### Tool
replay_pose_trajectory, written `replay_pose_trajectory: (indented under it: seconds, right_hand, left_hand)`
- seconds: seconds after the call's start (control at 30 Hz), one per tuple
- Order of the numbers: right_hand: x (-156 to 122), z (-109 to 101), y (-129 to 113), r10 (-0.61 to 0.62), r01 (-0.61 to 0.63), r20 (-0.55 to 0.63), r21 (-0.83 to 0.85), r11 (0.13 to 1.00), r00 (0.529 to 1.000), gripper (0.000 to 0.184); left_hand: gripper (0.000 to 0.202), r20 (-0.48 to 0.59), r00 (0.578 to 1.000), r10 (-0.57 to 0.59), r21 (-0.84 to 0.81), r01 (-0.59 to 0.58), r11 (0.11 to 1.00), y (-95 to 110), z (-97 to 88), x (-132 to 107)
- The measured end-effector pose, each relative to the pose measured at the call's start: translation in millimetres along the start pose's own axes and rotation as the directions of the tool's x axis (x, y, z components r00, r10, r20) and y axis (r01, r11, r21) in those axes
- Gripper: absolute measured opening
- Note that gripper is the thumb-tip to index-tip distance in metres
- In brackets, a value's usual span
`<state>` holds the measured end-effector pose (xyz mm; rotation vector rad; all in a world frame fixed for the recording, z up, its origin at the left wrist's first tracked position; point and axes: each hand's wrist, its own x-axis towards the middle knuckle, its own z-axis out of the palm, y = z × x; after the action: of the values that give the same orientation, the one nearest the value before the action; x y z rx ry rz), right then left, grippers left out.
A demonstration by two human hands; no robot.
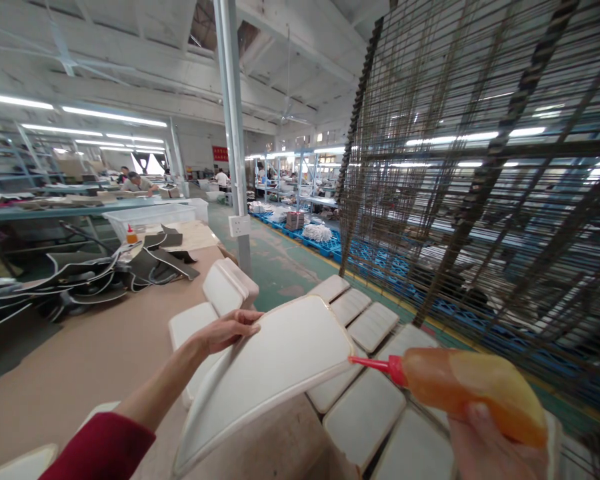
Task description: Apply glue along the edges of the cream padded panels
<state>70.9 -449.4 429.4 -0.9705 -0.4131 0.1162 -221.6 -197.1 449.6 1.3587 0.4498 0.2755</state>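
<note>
My left hand [229, 329] grips the upper left edge of a large white padded panel [275, 367], which it holds tilted above the brown table [80, 367]. My right hand [485, 443] is closed round an orange squeeze bottle [473, 390] with a red nozzle. The nozzle tip touches the panel's right edge. Below and to the right of the panel, several similar white panels [365, 413] lie in rows on a slatted rack.
A tall wire rack [480, 167] rises at the right. White panels [227, 287] are stacked beyond my left hand. Dark cut pieces [80, 273] and a small orange bottle [129, 235] lie at the table's far left. A grey post [235, 133] stands behind. People work at distant benches.
</note>
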Motion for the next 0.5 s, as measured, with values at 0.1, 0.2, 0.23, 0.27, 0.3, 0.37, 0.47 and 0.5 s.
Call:
replay_pose_trajectory:
  seconds: [0.1, 0.2, 0.23, 0.27, 0.3, 0.37, 0.47, 0.5]
  right_hand:
    - [-0.5, 0.9, 5.5, -0.036, 0.036, -0.012, 0.066, 0.997, 0.999, 0.047]
    - [-1.7, 1.0, 9.8, -0.031, 0.033, -0.043, 0.042, 0.999, 0.999, 0.045]
    - [-2.4, 1.5, 10.5, -0.024, 0.026, -0.050, 0.035, 0.999, 0.998, 0.044]
    - [-3.1, 2.4, 11.0, -0.018, 0.019, -0.055, 0.033, 0.999, 0.998, 0.043]
    - [-3.8, 3.5, 11.1, -0.009, 0.011, -0.052, 0.046, 0.999, 0.999, 0.043]
    - [-4.9, 6.1, 11.0, 0.008, -0.004, -0.035, 0.103, 0.995, 0.999, 0.046]
    - [-4.9, 9.7, 10.5, 0.018, -0.011, -0.051, 0.134, 0.991, 0.999, 0.048]
    - [-4.4, 10.9, 10.0, 0.013, -0.006, -0.051, 0.129, 0.992, 0.999, 0.047]
  left_hand:
    - [0.041, -0.022, 1.000, 0.012, -0.038, -0.013, 0.999, -5.2, 4.2, 1.1]
    - [0.040, -0.036, 0.999, 0.017, -0.075, -0.019, 0.997, -10.5, 6.9, 2.7]
    - [0.040, -0.041, 0.999, 0.017, -0.086, -0.021, 0.996, -12.1, 7.6, 3.3]
    - [0.040, -0.047, 0.999, 0.018, -0.096, -0.022, 0.995, -13.6, 8.3, 4.0]
    - [0.040, -0.051, 0.999, 0.019, -0.105, -0.024, 0.994, -15.0, 9.0, 4.6]
    - [0.040, -0.058, 0.998, 0.021, -0.121, -0.028, 0.992, -16.9, 10.6, 5.9]
    - [0.040, -0.075, 0.997, 0.029, -0.134, -0.039, 0.990, -18.4, 13.1, 7.1]
    - [0.040, -0.081, 0.996, 0.030, -0.138, -0.041, 0.990, -18.7, 13.9, 7.2]
